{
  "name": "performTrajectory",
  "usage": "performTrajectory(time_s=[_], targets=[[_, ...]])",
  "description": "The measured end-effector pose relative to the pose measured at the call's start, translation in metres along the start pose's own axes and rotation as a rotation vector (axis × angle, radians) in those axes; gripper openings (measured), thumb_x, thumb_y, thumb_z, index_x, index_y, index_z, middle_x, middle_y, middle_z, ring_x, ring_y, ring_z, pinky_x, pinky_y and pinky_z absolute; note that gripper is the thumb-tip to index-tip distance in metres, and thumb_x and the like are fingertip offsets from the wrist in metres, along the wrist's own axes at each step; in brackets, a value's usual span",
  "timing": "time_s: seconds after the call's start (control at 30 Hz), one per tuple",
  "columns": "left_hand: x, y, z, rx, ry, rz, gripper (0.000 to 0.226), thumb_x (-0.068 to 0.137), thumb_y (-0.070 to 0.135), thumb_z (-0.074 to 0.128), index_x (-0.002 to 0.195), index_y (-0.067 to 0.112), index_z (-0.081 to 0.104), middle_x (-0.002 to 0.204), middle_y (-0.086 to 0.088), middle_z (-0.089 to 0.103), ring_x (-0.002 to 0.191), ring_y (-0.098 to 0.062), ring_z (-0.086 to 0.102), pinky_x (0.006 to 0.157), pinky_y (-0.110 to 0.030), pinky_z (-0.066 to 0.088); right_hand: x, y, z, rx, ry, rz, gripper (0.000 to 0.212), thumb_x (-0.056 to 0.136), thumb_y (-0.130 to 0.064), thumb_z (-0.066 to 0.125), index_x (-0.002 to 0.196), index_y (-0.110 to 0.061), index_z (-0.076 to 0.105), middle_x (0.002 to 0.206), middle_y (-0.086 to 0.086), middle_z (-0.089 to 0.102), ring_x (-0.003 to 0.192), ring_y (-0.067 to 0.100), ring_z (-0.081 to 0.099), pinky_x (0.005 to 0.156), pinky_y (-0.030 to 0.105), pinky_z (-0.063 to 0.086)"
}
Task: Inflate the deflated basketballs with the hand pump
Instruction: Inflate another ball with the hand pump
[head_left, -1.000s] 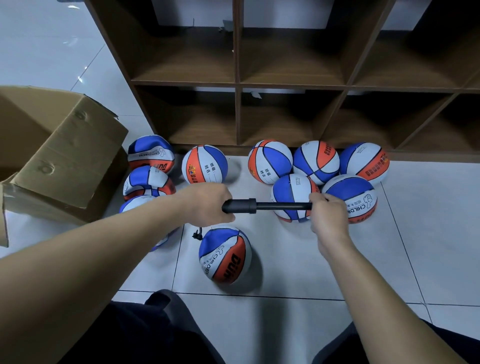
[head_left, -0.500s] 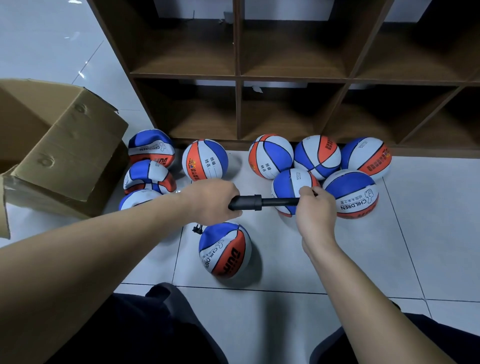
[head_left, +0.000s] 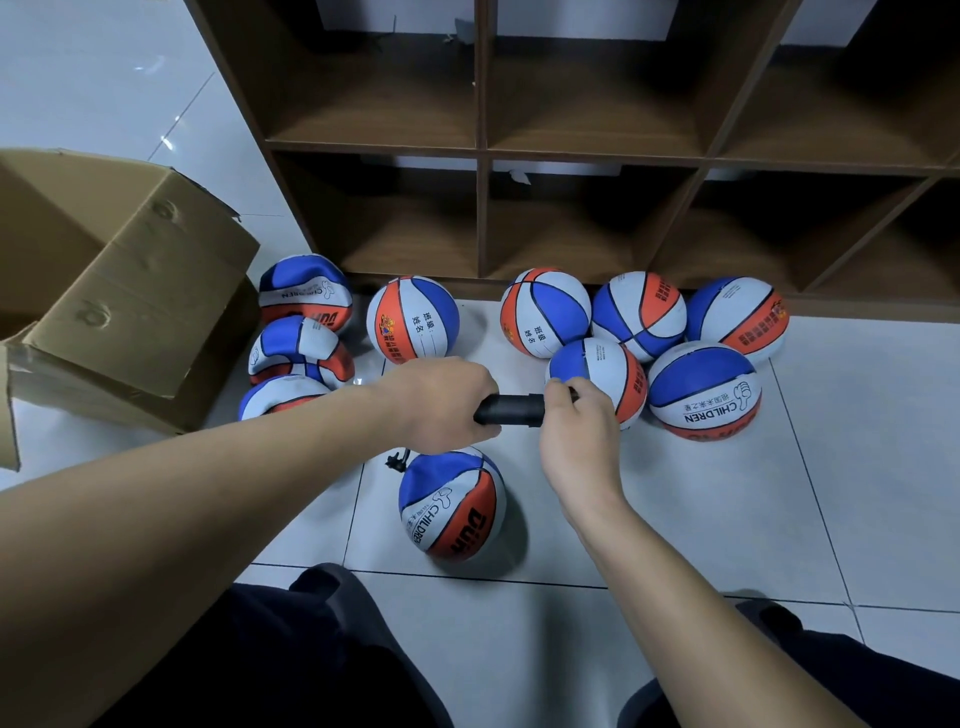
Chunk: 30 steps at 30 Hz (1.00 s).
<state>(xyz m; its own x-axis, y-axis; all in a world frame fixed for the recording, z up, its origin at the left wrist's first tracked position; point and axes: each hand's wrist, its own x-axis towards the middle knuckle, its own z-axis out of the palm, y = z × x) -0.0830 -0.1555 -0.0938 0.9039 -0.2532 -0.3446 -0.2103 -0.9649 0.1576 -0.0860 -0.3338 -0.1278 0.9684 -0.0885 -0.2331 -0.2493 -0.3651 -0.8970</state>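
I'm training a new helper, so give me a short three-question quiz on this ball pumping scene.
1. True or false: the left hand grips the pump.
2. Where does the nearest ball lie? A) in the cardboard box B) on the floor tiles C) on the shelf
3. Fill in: the right hand holds the pump's ____ end.

Key: 1 true; 2 B; 3 right, which the hand hides.
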Motion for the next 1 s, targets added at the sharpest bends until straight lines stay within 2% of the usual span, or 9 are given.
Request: performTrajectory(time_s=[0.17, 0.3, 0.43, 0.6, 0.77, 0.87, 1.0], targets=[[0.001, 0.002, -0.002, -0.006, -0.011, 0.019, 0.027, 0.097, 0.049, 0.062, 0.082, 0.026, 0.060, 0.072, 0.003, 0.062, 0.068, -0.020, 0.062, 0.057, -0.031, 0.043, 0.001, 0.001, -0.001, 0.009, -0.001, -0.005, 0.036, 0.105, -0.025, 0.049, 0.072, -0.015, 0.039, 0.063, -0.002, 0.041, 0.064, 0.022, 0.037, 0.061, 0.035, 0.033], [0.003, 0.001, 0.000, -0.014, -0.019, 0.019, 0.029, 0.096, 0.050, 0.062, 0.083, 0.024, 0.061, 0.072, 0.002, 0.062, 0.070, -0.022, 0.063, 0.059, -0.033, 0.047, 0.005, 0.003, -0.004, 0.011, -0.028, 0.014, 0.034, 0.105, -0.026, 0.051, 0.077, -0.007, 0.047, 0.061, -0.002, 0.042, 0.062, 0.022, 0.038, 0.061, 0.034, 0.034], [0.004, -0.001, 0.000, -0.082, -0.034, 0.016, 0.030, 0.095, 0.050, 0.064, 0.080, 0.025, 0.060, 0.070, 0.003, 0.061, 0.067, -0.021, 0.061, 0.061, -0.036, 0.051, 0.014, 0.000, -0.013, 0.006, -0.038, 0.059, 0.036, 0.100, -0.023, 0.054, 0.069, -0.016, 0.040, 0.059, -0.002, 0.039, 0.062, 0.023, 0.036, 0.060, 0.035, 0.033], [0.001, -0.019, -0.006, -0.084, -0.067, -0.047, 0.030, 0.095, 0.047, 0.066, 0.078, 0.022, 0.062, 0.068, 0.002, 0.061, 0.062, -0.020, 0.058, 0.061, -0.036, 0.051, 0.034, 0.000, -0.047, 0.088, 0.084, 0.167, 0.036, 0.094, -0.016, 0.056, 0.066, -0.018, 0.034, 0.055, -0.005, 0.032, 0.057, 0.019, 0.029, 0.054, 0.030, 0.026], [0.000, -0.021, -0.006, -0.082, -0.099, -0.064, 0.033, 0.093, 0.048, 0.067, 0.076, 0.021, 0.061, 0.068, 0.000, 0.060, 0.061, -0.020, 0.055, 0.059, -0.034, 0.047, 0.040, 0.001, -0.065, 0.173, 0.163, 0.216, 0.043, 0.099, -0.013, 0.054, 0.060, -0.022, 0.038, 0.045, -0.016, 0.037, 0.053, 0.013, 0.035, 0.045, 0.021, 0.031], [0.000, -0.017, -0.005, -0.018, -0.075, -0.054, 0.033, 0.095, 0.047, 0.064, 0.075, 0.023, 0.056, 0.069, 0.001, 0.059, 0.063, -0.020, 0.055, 0.060, -0.034, 0.048, 0.037, 0.001, -0.063, 0.174, 0.196, 0.179, 0.041, 0.096, -0.015, 0.055, 0.060, -0.019, 0.037, 0.058, -0.004, 0.039, 0.062, 0.019, 0.037, 0.058, 0.029, 0.035], [0.001, -0.015, -0.006, -0.003, -0.067, -0.049, 0.032, 0.097, 0.047, 0.063, 0.076, 0.023, 0.056, 0.069, 0.002, 0.058, 0.063, -0.019, 0.055, 0.060, -0.035, 0.048, 0.034, 0.002, -0.053, 0.165, 0.218, 0.156, 0.032, 0.094, -0.022, 0.055, 0.067, -0.011, 0.043, 0.065, 0.004, 0.044, 0.065, 0.022, 0.040, 0.060, 0.035, 0.037]])
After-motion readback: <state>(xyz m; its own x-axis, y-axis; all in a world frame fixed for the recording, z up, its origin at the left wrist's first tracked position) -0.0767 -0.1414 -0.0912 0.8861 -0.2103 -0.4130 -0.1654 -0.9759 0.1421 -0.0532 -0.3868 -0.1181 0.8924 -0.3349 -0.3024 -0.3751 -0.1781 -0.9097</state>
